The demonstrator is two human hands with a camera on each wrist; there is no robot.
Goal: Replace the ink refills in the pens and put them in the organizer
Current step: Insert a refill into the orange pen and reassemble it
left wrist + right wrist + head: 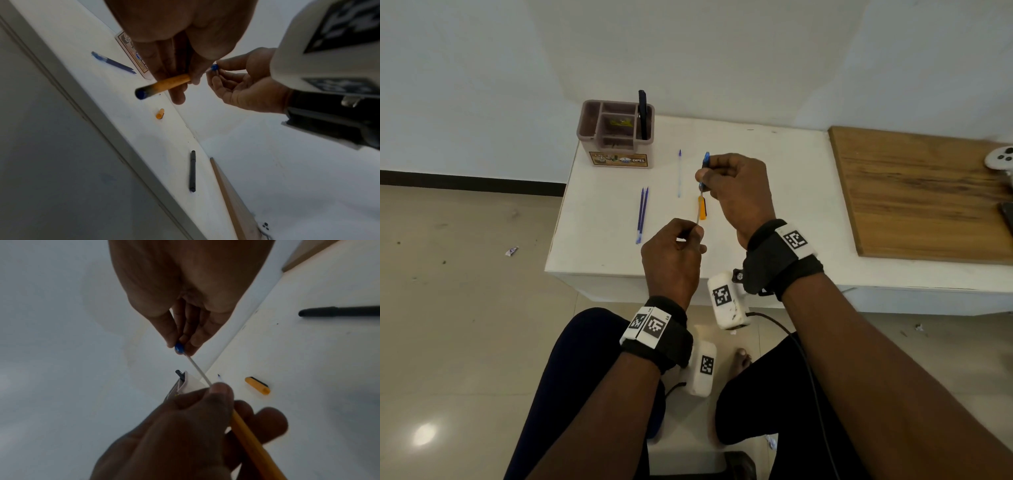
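Over the white table [774,192] my left hand [693,236] grips an orange pen barrel [168,84]. My right hand [703,178] pinches the blue tip piece [179,348] of a thin whitish refill [198,369]. The refill runs from the tip down into the barrel [252,438], partly out of it. The orange cap [702,207] lies on the table under the hands. Two blue refills [642,214] lie side by side to the left. A clear refill with a blue tip [679,173] lies beside them. The brown organizer [616,157] stands at the back left with a black pen [642,114] in it.
A second black pen [192,171] lies on the table to the right, near the edge of a wooden board [928,192]. A white controller [1000,157] rests on the board's far right. The table's front edge [619,270] is just ahead of my knees.
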